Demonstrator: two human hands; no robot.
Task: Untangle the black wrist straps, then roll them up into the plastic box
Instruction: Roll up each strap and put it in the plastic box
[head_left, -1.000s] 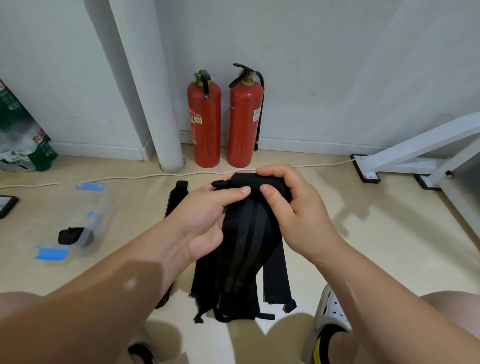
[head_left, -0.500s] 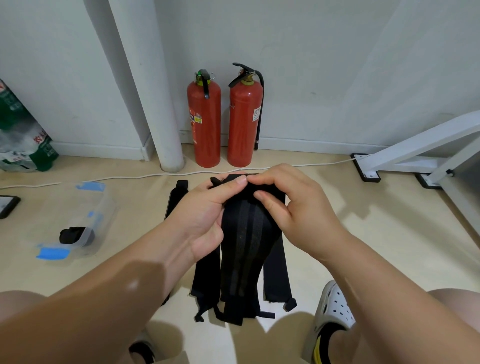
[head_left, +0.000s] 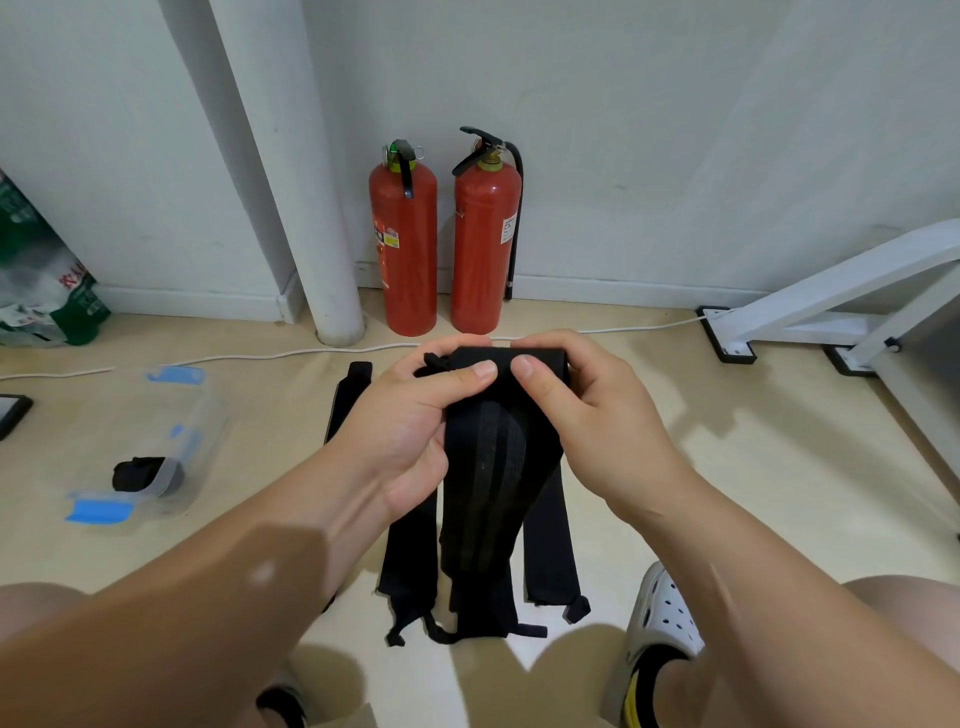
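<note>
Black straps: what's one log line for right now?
step: rolling strap | left hand: pinches strap top | right hand: pinches strap top | strap tail: hangs down | plastic box: black roll inside

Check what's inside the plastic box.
One rolled black strap lies in the box, at its near end. The cloudy wall covers part of it; nothing else shows.
</note>
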